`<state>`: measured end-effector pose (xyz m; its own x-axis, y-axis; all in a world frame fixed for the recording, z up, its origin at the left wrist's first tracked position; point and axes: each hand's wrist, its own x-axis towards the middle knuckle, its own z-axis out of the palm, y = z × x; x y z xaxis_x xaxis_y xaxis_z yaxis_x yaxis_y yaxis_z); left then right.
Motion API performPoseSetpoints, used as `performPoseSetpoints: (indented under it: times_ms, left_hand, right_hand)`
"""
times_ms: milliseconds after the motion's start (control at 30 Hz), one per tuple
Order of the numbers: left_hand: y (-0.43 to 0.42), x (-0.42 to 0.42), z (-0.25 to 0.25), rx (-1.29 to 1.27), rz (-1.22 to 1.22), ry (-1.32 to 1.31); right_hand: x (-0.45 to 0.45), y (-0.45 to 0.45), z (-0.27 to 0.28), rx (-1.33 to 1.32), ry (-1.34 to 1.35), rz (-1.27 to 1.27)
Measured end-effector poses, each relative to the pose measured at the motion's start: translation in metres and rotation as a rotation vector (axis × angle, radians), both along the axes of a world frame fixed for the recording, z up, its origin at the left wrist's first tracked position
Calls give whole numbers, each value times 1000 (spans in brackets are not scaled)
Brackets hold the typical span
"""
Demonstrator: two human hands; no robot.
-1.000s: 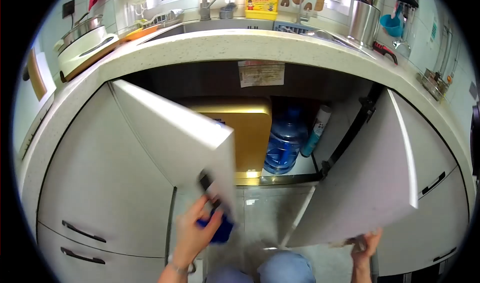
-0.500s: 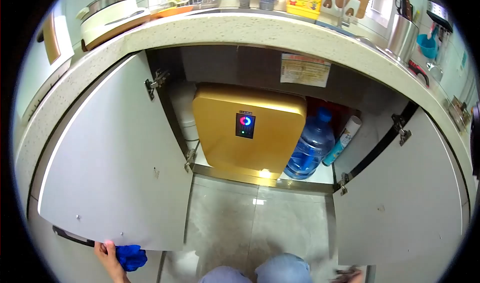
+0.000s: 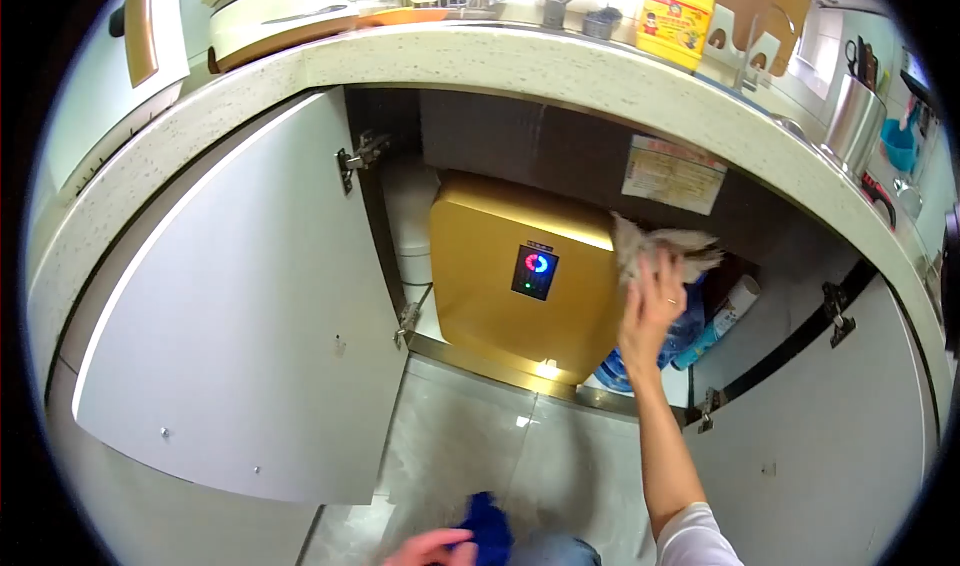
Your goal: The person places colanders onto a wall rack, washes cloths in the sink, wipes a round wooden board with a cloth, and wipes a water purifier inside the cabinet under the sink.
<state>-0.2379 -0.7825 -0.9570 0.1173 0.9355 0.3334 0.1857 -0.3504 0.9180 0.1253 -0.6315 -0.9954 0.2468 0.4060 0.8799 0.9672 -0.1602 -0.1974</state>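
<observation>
My right hand [image 3: 653, 311] reaches into the open cabinet and holds a crumpled greyish cloth [image 3: 665, 249] against the upper right edge of the gold appliance [image 3: 480, 296], whose small display [image 3: 535, 272] is lit. Low in the frame, my left hand [image 3: 435, 549] is partly cut off by the bottom edge, its fingers closed on a blue cloth [image 3: 487, 531]. Behind my right hand and forearm, a blue water bottle [image 3: 688, 328] is partly hidden.
Both cabinet doors, left [image 3: 240, 316] and right [image 3: 830, 436], stand open. A spray can [image 3: 722, 324] leans at the cabinet's right side. The curved countertop [image 3: 450, 61] overhangs, with a yellow jug [image 3: 676, 18] and knife holder [image 3: 853, 126] on it.
Both doors have swung wide open. My right hand has moved from the right door into the cabinet, bringing the greyish cloth to the appliance. My left hand has left its door with the blue cloth.
</observation>
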Motion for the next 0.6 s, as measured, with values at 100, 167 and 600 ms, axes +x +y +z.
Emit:
performPoseSetpoints:
  times_ms: [100, 167, 600]
  left_hand:
    - [2, 31, -5, 80, -187, -55]
    - [4, 43, -26, 182, -295, -61]
    - [25, 45, -72, 27, -277, 31]
  right_hand:
    - [-11, 42, -7, 107, -57, -115]
    - [-22, 59, -6, 66, -118, -96]
    - [-132, 170, -19, -29, -273, 114]
